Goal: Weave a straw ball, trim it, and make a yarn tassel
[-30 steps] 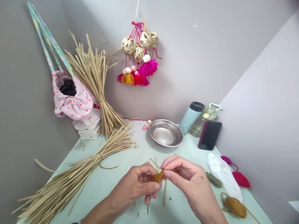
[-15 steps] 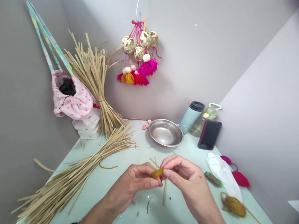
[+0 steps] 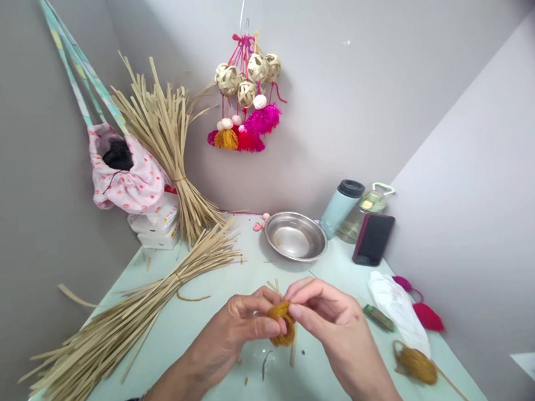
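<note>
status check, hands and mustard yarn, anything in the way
Left hand and right hand both pinching mustard yarn. Yarn looped between them. Straw strips close by, not visibly blocking.

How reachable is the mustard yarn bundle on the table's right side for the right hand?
Likely yes: nothing visible blocks the right hand from the mustard yarn bundle, though that hand is pinching mustard yarn loops and would probably need to let go first.

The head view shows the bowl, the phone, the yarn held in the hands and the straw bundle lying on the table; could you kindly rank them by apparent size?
1. lying straw bundle
2. bowl
3. phone
4. held yarn: partly covered, so judged only by its visible part
</note>
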A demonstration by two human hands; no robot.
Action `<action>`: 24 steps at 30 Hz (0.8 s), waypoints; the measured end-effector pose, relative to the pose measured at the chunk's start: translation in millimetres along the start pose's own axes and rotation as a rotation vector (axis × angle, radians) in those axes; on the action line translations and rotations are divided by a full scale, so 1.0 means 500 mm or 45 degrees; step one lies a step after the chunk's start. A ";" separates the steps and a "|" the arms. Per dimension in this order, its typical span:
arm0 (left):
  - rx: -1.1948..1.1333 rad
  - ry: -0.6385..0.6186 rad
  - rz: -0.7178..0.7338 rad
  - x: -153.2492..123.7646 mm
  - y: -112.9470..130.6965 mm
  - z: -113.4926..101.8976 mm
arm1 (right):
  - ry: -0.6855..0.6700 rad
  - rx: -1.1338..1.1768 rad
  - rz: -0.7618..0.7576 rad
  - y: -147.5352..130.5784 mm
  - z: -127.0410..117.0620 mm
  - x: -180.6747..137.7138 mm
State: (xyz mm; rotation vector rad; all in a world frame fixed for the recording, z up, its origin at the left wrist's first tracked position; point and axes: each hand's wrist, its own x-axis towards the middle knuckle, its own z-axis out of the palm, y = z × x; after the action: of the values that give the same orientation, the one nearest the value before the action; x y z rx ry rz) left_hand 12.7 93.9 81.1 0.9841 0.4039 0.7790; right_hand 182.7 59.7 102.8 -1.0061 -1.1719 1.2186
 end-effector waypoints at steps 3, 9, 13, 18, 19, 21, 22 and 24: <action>-0.020 0.002 0.000 0.002 0.002 0.003 | 0.009 0.002 0.001 0.002 0.000 0.002; -0.187 0.137 -0.066 0.005 -0.005 0.004 | 0.059 -0.012 0.042 0.018 0.002 0.004; -0.268 0.206 -0.038 0.007 -0.015 0.005 | 0.114 -0.154 -0.008 0.023 0.006 0.005; -0.298 0.308 0.022 0.008 -0.017 0.009 | 0.029 -0.290 -0.145 0.021 0.020 0.003; -0.295 0.320 0.031 0.008 -0.017 0.010 | 0.013 -0.303 -0.161 0.023 0.023 0.002; -0.288 0.329 0.038 0.006 -0.016 0.012 | 0.003 -0.340 -0.212 0.031 0.027 -0.001; -0.286 0.330 0.033 0.006 -0.016 0.013 | 0.009 -0.367 -0.243 0.036 0.028 -0.002; -0.264 0.331 0.030 0.005 -0.014 0.012 | 0.030 -0.423 -0.294 0.045 0.029 -0.004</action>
State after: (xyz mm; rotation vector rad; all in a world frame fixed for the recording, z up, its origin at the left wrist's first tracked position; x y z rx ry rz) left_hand 21.1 89.8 78.2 0.6965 0.5251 0.9546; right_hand 165.3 59.7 82.7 -1.0888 -1.4594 0.8441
